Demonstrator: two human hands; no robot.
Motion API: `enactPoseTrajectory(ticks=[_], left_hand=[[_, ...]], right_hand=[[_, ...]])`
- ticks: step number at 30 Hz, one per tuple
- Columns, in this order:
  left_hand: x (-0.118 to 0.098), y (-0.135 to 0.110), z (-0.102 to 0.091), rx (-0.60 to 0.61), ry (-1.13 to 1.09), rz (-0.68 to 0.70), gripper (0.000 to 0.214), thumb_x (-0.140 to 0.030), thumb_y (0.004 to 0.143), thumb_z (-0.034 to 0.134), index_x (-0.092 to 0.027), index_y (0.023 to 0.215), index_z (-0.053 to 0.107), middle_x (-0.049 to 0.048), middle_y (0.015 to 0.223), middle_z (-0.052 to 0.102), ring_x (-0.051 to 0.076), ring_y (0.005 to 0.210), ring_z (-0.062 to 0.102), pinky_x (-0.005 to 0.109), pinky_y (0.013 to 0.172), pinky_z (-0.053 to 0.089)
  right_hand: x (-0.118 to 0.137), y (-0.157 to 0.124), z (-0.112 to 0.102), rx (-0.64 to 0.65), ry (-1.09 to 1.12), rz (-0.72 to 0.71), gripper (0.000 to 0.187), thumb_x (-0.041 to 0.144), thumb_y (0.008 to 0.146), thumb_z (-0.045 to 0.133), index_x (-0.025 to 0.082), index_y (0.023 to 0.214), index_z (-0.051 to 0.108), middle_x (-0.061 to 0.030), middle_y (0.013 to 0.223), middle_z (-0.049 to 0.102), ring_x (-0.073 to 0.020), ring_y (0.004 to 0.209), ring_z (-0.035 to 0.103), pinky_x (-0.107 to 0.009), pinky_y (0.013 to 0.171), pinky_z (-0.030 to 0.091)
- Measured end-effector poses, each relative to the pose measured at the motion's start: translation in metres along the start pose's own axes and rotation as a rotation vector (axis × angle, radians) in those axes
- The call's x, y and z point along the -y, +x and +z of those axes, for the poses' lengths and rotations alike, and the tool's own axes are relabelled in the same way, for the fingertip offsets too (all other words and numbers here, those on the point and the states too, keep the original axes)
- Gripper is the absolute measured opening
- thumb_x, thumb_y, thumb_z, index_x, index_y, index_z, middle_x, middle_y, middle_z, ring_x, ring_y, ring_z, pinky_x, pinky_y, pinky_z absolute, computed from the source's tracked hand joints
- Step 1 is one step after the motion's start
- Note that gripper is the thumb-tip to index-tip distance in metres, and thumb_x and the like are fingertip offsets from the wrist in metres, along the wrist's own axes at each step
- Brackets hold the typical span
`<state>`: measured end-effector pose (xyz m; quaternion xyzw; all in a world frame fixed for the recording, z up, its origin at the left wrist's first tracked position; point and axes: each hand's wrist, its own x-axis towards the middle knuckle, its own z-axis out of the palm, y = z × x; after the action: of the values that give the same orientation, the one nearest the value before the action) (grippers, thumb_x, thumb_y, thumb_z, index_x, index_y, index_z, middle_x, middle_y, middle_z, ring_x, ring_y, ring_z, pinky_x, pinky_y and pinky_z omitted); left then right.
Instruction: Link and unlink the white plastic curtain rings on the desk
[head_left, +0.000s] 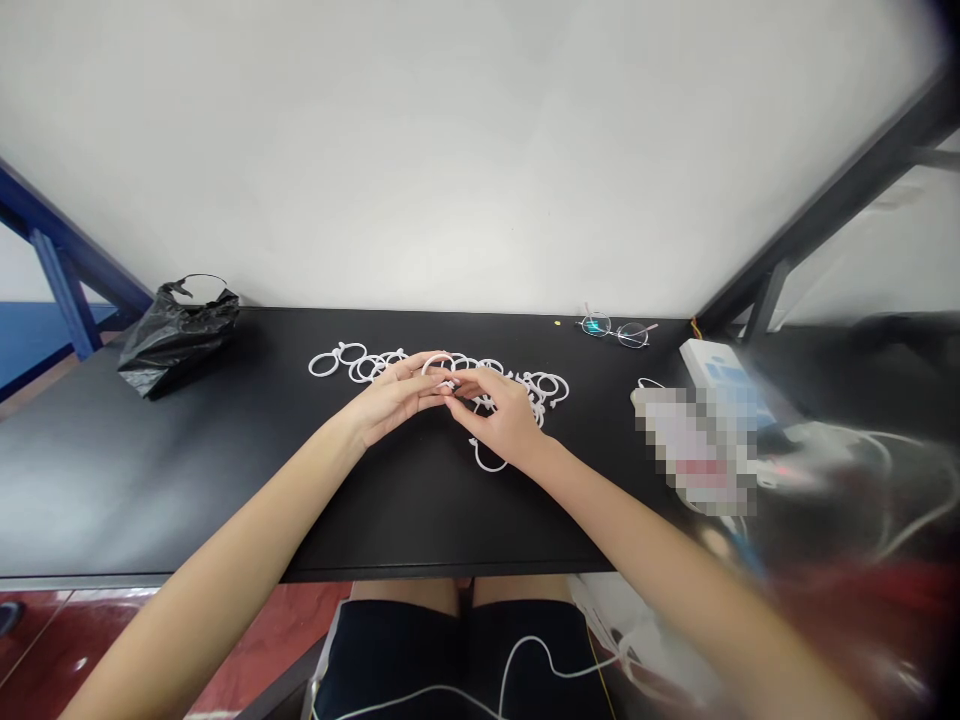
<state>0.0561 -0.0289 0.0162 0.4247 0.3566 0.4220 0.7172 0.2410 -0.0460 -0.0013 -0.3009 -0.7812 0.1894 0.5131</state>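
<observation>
On the black table [420, 520], a crumpled black plastic bag [180, 340] at the left of the frame, round-lensed glasses [634, 335] right of centre near the pale wall [450, 150], and at the right a white box [709, 360] beside a pixelated object [694, 450]. Across the middle, loose white rings [538, 400], partly hidden behind the left hand [397, 398] and right hand [502, 410]. Pale blue print on the box; anything under the pixelation unreadable. At frame centre, between the hands, the held ring [437, 357]: white, slim, rounded, with a small knobby part low down. Both hands clamped on it by thumb and fingertips.
</observation>
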Motion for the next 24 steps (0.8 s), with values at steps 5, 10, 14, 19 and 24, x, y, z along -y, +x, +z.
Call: enactPoseTrajectory(ticks=[5, 10, 14, 19, 24], left_hand=[[0.001, 0.0, -0.002, 0.043, 0.079, 0.035, 0.04, -0.02, 0.078, 0.073, -0.023, 0.117, 0.064, 0.0039, 0.099, 0.072, 0.019, 0.098, 0.069, 0.037, 0.095, 0.053], [0.003, 0.001, -0.004, 0.115, 0.114, 0.034, 0.039, -0.02, 0.077, 0.074, -0.023, 0.116, 0.066, 0.0029, 0.101, 0.07, 0.017, 0.1, 0.067, 0.037, 0.099, 0.05], [0.002, -0.002, -0.002, 0.129, 0.138, 0.029, 0.044, -0.021, 0.075, 0.078, -0.024, 0.117, 0.066, 0.0028, 0.104, 0.068, 0.017, 0.102, 0.067, 0.038, 0.101, 0.049], [-0.001, -0.005, 0.005, 0.116, 0.334, 0.051, 0.044, -0.032, 0.076, 0.078, -0.02, 0.116, 0.065, 0.0064, 0.108, 0.068, 0.019, 0.096, 0.067, 0.041, 0.096, 0.052], [0.003, -0.005, 0.007, 0.149, 0.396, 0.042, 0.034, -0.047, 0.088, 0.062, -0.016, 0.102, 0.062, 0.0013, 0.079, 0.063, 0.014, 0.077, 0.064, 0.038, 0.086, 0.056]], right_hand=[[0.0, 0.0, 0.001, 0.002, -0.021, 0.013, 0.019, 0.02, 0.088, 0.06, 0.023, 0.107, 0.063, -0.0028, 0.089, 0.07, -0.0149, 0.078, 0.069, -0.03, 0.075, 0.061], [-0.001, 0.0, 0.002, -0.036, -0.026, 0.028, 0.011, 0.019, 0.088, 0.057, 0.021, 0.098, 0.063, -0.003, 0.087, 0.069, -0.0147, 0.075, 0.069, -0.029, 0.072, 0.06], [-0.001, 0.0, 0.001, -0.06, -0.019, 0.028, 0.008, 0.019, 0.09, 0.055, 0.02, 0.093, 0.063, -0.0033, 0.084, 0.07, -0.0148, 0.073, 0.068, -0.029, 0.072, 0.058], [0.003, 0.0, -0.001, -0.059, 0.035, 0.124, 0.01, 0.026, 0.092, 0.056, 0.021, 0.089, 0.063, -0.003, 0.083, 0.071, -0.0157, 0.075, 0.069, -0.031, 0.073, 0.057], [0.006, 0.001, -0.001, -0.037, 0.167, 0.224, 0.012, 0.03, 0.092, 0.058, 0.02, 0.087, 0.063, -0.0017, 0.078, 0.068, -0.0151, 0.072, 0.068, -0.031, 0.071, 0.058]])
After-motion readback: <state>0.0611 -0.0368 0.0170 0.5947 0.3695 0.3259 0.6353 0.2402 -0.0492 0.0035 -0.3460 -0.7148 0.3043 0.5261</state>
